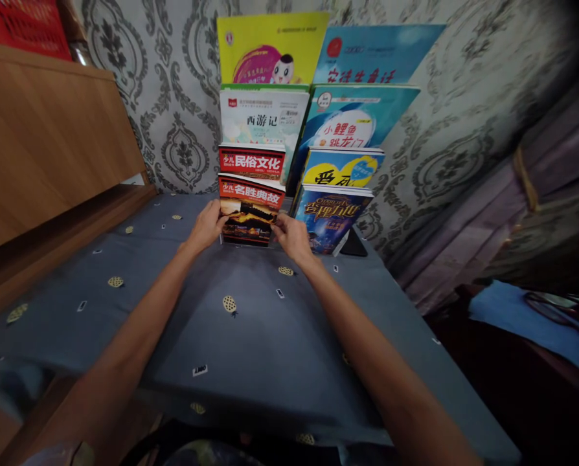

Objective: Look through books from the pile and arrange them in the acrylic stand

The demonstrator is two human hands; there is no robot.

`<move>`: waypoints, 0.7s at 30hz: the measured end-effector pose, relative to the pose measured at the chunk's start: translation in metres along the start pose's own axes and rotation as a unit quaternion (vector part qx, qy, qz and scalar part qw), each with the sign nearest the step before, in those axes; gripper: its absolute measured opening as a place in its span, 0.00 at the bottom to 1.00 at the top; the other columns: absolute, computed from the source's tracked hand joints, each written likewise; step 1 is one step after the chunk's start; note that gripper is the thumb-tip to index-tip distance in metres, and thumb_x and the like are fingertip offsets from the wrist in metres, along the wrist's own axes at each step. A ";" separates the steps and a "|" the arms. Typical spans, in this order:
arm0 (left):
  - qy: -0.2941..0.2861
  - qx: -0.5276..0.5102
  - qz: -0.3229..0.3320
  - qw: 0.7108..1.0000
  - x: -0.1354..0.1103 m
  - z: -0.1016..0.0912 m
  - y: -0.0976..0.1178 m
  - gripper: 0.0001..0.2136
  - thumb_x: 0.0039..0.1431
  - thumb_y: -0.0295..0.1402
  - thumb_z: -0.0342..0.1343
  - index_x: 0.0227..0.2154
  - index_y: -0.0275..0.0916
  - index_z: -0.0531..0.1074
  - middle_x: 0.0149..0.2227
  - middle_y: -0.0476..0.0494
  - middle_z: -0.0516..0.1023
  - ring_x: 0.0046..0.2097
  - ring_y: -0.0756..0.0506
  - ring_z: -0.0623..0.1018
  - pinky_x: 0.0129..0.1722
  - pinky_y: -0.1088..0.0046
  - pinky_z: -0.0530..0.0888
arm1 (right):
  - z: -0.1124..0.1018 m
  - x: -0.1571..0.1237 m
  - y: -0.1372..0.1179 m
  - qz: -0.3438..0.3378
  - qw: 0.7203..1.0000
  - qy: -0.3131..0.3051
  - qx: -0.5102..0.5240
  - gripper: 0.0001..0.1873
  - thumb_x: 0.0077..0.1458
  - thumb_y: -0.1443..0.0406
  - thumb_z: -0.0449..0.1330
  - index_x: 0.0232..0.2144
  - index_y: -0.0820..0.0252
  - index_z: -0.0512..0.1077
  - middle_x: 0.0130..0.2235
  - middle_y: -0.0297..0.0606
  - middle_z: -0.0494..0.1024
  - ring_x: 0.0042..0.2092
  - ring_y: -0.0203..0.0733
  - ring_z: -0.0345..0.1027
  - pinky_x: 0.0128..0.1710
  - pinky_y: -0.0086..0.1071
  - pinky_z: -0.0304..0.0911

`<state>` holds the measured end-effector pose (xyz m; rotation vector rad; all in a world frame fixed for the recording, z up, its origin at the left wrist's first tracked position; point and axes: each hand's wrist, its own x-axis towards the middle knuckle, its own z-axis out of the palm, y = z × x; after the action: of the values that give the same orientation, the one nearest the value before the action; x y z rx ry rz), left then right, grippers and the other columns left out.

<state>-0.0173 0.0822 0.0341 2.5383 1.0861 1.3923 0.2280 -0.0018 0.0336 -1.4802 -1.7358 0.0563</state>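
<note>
A book with a red band and a dark, orange-lit picture (248,217) stands upright at the front of the left stack. My left hand (206,225) closes on its left edge, thumb on the cover. At its right edge, my right hand (293,234) pinches the cover side with bent fingers. Right behind it rises another red-banded book (251,160), then a white book (265,116) and a tall yellow-green book (270,45). Beside my right hand a dark blue book (335,217) fronts the second stack, with a yellow-and-blue book (340,167) behind it.
Taller teal books (391,110) and a blue book (381,48) back the right stack against the patterned wall (182,149). A blue cloth with pineapples (250,349) covers the table. A wooden cabinet (51,142) borders the left; a curtain (478,194) hangs at right.
</note>
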 end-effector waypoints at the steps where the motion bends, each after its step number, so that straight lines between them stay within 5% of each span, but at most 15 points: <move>1: -0.003 -0.002 -0.001 1.000 -0.001 0.001 -0.002 0.04 0.60 0.29 0.54 0.37 0.40 0.66 0.37 0.41 0.73 0.42 0.40 0.75 0.45 0.57 0.74 | 0.000 0.000 -0.001 0.001 1.000 -0.004 -0.001 0.05 0.57 0.69 0.57 0.32 0.57 0.73 0.27 0.37 0.79 0.30 0.44 0.73 0.30 0.33 0.60; 7: 0.017 -0.010 -0.024 1.000 -0.011 0.005 -0.004 0.11 0.61 0.35 0.56 0.45 0.42 0.65 0.35 0.42 0.75 0.42 0.39 0.78 0.45 0.58 0.75 | 0.002 -0.001 -0.002 0.007 1.000 0.000 -0.005 0.06 0.58 0.69 0.57 0.36 0.56 0.74 0.30 0.38 0.80 0.29 0.43 0.74 0.30 0.33 0.62; 12: 0.121 0.066 0.011 0.990 -0.003 -0.011 0.030 0.30 0.62 0.42 0.57 0.62 0.36 0.55 0.61 0.26 0.66 0.64 0.31 0.65 0.63 0.48 0.62 | 0.002 -0.002 -0.004 0.026 1.000 -0.006 0.001 0.07 0.59 0.70 0.57 0.38 0.57 0.74 0.32 0.38 0.81 0.29 0.43 0.74 0.31 0.33 0.63; 16: 0.070 0.080 0.095 0.990 0.017 -0.024 0.064 0.27 0.66 0.37 0.50 0.66 0.39 0.54 0.68 0.31 0.57 0.71 0.33 0.54 0.69 0.46 0.49 | 0.002 -0.001 -0.005 0.032 0.999 -0.006 -0.002 0.08 0.59 0.69 0.57 0.38 0.56 0.75 0.31 0.37 0.81 0.30 0.44 0.75 0.32 0.33 0.64; 21: 0.044 0.092 0.117 0.988 0.031 -0.017 0.072 0.23 0.67 0.32 0.47 0.64 0.41 0.61 0.63 0.34 0.67 0.68 0.34 0.60 0.69 0.44 0.46 | 0.005 -0.002 0.000 0.021 1.000 -0.013 -0.008 0.07 0.59 0.69 0.57 0.38 0.55 0.74 0.31 0.36 0.81 0.29 0.43 0.74 0.30 0.32 0.63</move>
<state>0.0206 0.0418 0.0925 2.8411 0.9993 1.5357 0.2248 -0.0011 0.0288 -1.5329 -1.7307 0.0843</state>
